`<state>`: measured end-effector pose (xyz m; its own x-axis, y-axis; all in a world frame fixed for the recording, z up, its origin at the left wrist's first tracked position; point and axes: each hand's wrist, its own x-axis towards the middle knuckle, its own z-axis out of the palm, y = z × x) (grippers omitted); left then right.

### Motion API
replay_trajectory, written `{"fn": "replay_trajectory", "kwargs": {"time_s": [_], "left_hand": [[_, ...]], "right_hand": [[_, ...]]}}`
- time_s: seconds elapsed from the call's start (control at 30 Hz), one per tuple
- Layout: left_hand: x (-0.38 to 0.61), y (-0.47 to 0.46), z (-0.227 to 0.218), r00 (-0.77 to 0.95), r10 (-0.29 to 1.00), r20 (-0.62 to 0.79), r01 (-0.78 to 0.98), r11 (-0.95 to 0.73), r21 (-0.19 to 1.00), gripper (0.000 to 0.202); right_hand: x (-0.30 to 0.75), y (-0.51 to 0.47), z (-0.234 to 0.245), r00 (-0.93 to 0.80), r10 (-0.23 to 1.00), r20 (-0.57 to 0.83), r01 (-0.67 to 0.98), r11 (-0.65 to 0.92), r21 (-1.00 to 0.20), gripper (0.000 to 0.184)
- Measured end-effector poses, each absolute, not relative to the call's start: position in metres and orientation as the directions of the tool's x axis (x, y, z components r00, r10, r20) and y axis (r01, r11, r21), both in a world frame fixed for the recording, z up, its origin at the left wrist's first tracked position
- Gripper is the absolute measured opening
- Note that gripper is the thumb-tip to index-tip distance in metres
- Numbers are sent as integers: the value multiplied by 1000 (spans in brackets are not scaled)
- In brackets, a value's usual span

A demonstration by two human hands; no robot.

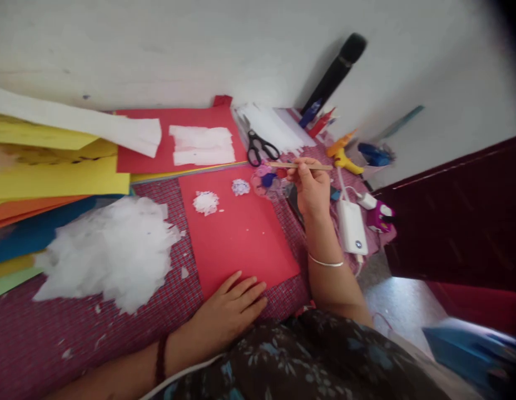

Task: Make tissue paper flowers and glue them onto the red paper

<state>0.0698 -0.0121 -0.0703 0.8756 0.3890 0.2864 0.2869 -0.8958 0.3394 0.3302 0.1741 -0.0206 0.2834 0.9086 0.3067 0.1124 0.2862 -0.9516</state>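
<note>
My left hand (231, 303) lies flat with its fingers stretched over the near edge of a red paper sheet (241, 239). In my right hand (312, 186) is a thin wooden paintbrush (318, 166), pinched between thumb and fingers and held nearly level. Its tip, at the left end, is over a clear paint palette (262, 191) with pink and dark blue patches. Two small clumps sit on the red sheet: a white clump of paper bits (206, 203) and a pale purple clump (240, 187).
A heap of torn white paper (116, 250) lies left, beside stacked coloured sheets (53, 178). Black-handled scissors (260, 147), a yellow glue gun (345, 158), paint tubes (320, 122) and a white power bank (352, 228) with cables lie behind and right. A wall stands behind.
</note>
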Motion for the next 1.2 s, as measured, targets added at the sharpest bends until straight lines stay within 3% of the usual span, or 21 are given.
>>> {"fn": "replay_trajectory", "kwargs": {"time_s": [0.23,0.63,0.93,1.1,1.17,1.2], "left_hand": [[71,-8,-73,871,367,327,288,-920,266,30],[69,-6,-73,889,326,320,270,-940,209,32],[70,-6,-74,896,321,306,266,-941,209,31],[70,-6,-77,881,333,336,271,-938,217,30],[70,-7,-76,892,330,308,265,-936,232,31],[70,-7,-75,895,337,291,270,-931,248,32]], "right_hand": [[364,186,-26,455,803,385,279,282,-918,39],[363,190,-48,336,839,429,540,202,-817,22],[346,181,-19,382,805,454,296,359,-885,29],[389,171,52,466,605,646,312,570,-760,20],[390,165,75,496,512,701,253,687,-681,10],[382,162,81,487,525,698,191,716,-672,7]]}}
